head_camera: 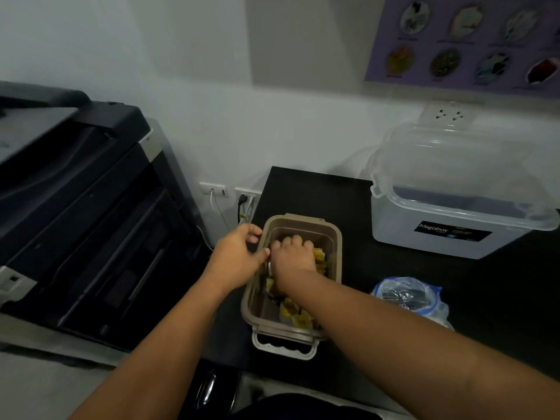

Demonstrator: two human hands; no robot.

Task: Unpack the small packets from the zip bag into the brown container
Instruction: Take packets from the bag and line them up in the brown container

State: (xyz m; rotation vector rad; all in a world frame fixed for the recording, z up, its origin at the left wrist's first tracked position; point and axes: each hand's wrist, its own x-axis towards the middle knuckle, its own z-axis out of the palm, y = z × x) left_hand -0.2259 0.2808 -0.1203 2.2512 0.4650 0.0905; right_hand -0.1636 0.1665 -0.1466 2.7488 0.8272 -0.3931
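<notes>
The brown container (331,234) stands on the black table, its latch handle toward me. Several small yellow and white packets (298,318) lie inside it. My right hand (292,253) reaches down into the container with its fingers curled over a bunch of packets (319,259) near the far end. My left hand (239,256) grips the container's left rim, thumb over the edge. The clear zip bag (406,294) with a blue seal lies crumpled on the table to the right, dark items showing through it.
A large clear storage box (454,219) with its lid raised stands at the back right of the black table (303,189). A big dark printer (85,207) fills the left side. Wall sockets with plugged cables (242,201) sit behind the gap.
</notes>
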